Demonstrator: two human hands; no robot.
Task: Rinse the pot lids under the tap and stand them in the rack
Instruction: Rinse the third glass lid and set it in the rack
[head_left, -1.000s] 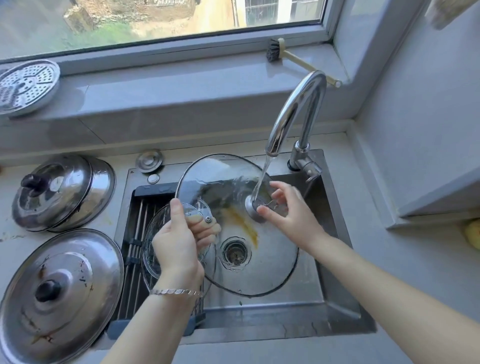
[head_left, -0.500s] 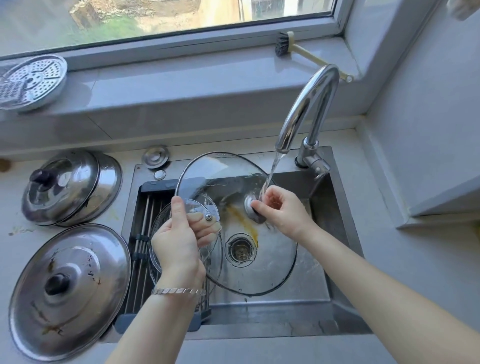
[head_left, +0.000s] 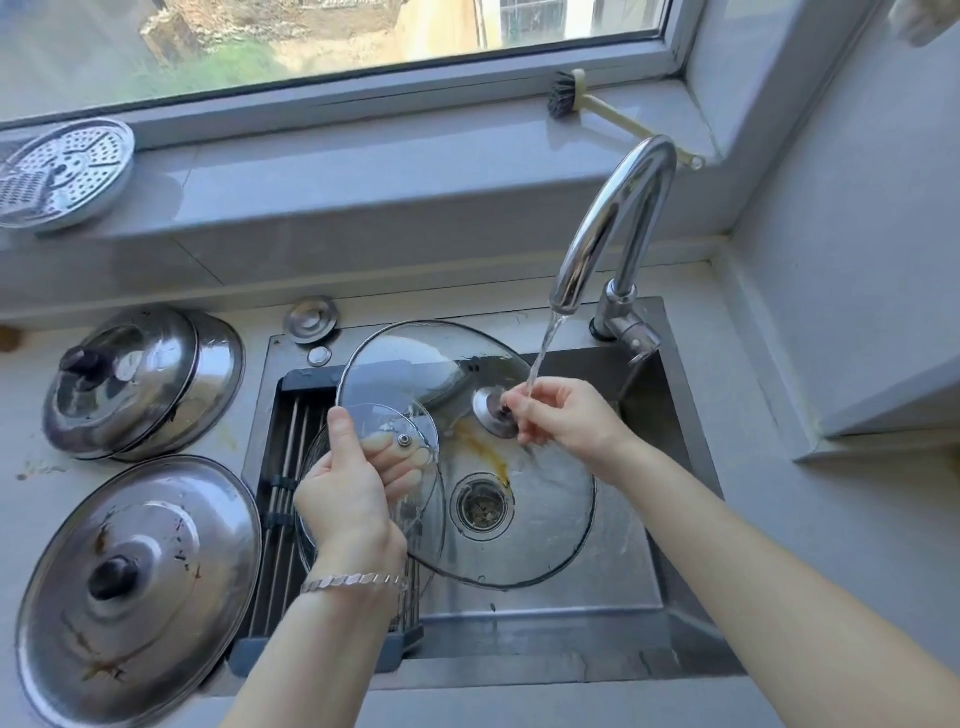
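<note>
Right hand (head_left: 566, 421) now higher, pinching large glass lid (head_left: 545, 519) knob; left hand (head_left: 353, 488) gripping small lid (head_left: 410, 431) over rack (head_left: 285, 467).

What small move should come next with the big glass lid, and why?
Probably tilt the large glass lid so its glass passes under the water stream. The stream lands on the right hand at the lid's centre, and a yellow smear shows there.
</note>
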